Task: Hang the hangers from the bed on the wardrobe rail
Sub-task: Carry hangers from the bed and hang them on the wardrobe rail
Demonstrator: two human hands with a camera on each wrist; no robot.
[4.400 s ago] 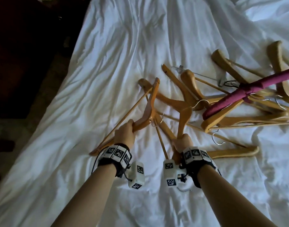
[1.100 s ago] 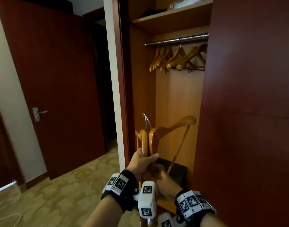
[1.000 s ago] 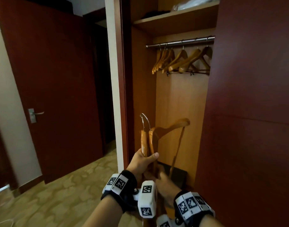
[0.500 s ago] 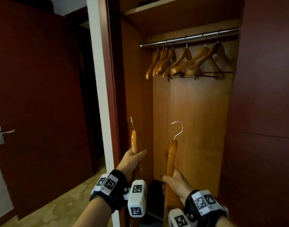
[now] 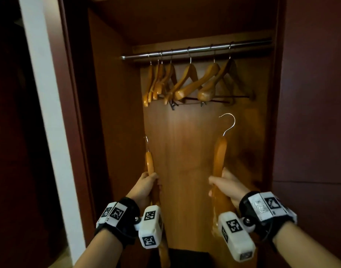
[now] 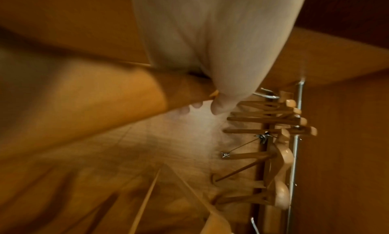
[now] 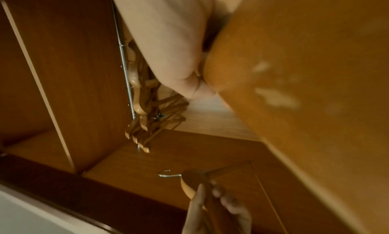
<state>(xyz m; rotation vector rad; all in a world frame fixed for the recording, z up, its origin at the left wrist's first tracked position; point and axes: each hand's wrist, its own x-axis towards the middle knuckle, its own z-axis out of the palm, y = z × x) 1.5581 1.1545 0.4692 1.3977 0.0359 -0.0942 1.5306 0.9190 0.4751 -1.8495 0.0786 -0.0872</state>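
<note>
The left hand [image 5: 145,187] grips one wooden hanger [image 5: 150,165] upright, the right hand [image 5: 226,185] grips another hanger [image 5: 219,154], both below the wardrobe rail [image 5: 196,49]. Roughly seven hung hangers [image 5: 187,84] crowd the rail, overlapping.

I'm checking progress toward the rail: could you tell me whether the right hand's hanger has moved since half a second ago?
Yes. The right hand has carried its hanger up and rightward, so its hook now sits closer beneath the wardrobe rail.

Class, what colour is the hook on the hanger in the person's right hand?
Silvery metal hook on an orange-brown wooden hanger; clearest in the head view.
</note>
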